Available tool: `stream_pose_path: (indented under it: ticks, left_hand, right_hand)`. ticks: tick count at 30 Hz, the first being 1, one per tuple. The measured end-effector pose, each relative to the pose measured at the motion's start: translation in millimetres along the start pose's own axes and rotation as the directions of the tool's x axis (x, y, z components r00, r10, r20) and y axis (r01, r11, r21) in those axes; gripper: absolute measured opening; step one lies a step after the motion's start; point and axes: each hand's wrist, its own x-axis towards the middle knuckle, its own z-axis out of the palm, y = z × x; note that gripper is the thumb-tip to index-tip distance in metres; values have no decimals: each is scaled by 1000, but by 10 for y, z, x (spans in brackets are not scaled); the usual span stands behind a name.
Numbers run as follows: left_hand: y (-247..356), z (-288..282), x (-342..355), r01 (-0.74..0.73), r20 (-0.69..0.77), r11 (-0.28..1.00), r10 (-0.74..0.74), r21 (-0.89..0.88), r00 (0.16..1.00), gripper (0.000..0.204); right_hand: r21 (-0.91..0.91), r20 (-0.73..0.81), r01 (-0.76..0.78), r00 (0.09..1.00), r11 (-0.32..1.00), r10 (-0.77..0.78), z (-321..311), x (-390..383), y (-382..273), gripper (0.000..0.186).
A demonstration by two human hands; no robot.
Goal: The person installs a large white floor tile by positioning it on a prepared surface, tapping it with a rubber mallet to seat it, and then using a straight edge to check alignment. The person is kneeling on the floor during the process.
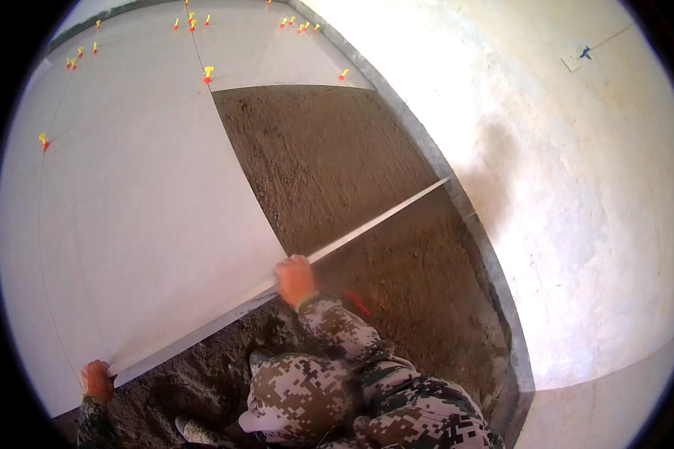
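Note:
A long, pale straightedge bar [382, 221] runs diagonally from lower left to upper right. My right hand [296, 279] is closed over it near its middle, beside a tile corner. My left hand [97, 380] is closed round its lower-left end. The left part of the bar lies along the front edge of the large light-grey floor tiles [150, 224]. The right part crosses brown mortar [322, 153], and its far end reaches the foot of the wall. Smoother, darker mortar [434, 269] lies on the near side of the bar.
Several yellow-and-red tile levelling clips [208, 74] stand in the tile joints. A pale wall [569, 209] with a grey lower band [494, 277] borders the mortar on the right. A small red object [357, 302] lies near my right forearm. My camouflage-clad knee [299, 393] is low in front.

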Motion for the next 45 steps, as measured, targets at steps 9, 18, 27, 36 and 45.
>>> stream_pose_path:
  ticks: [9,18,27,36,45]
  left_hand:
    - [165,-100,183,-4,6,1000,4,21,1000,24]
    - [33,26,37,69,66,996,-73,65,995,23]
    - [186,-121,-129,31,69,999,-30,-12,997,21]
    - [733,14,-684,8,24,998,-9,63,1000,18]
    - [623,2,-649,45,-195,982,-9,182,981,36]
  right_hand:
    - [-19,-4,-10,1000,1000,10,-78,-86,11,6]
    - [-59,52,98,994,993,-95,-128,-89,147,2]
    - [-96,64,96,994,991,-90,-35,-300,411,12]
    - [7,158,18,987,1000,-19,-317,-1328,531,24]
    - [21,-187,86,979,996,-80,-137,-1115,285,43]
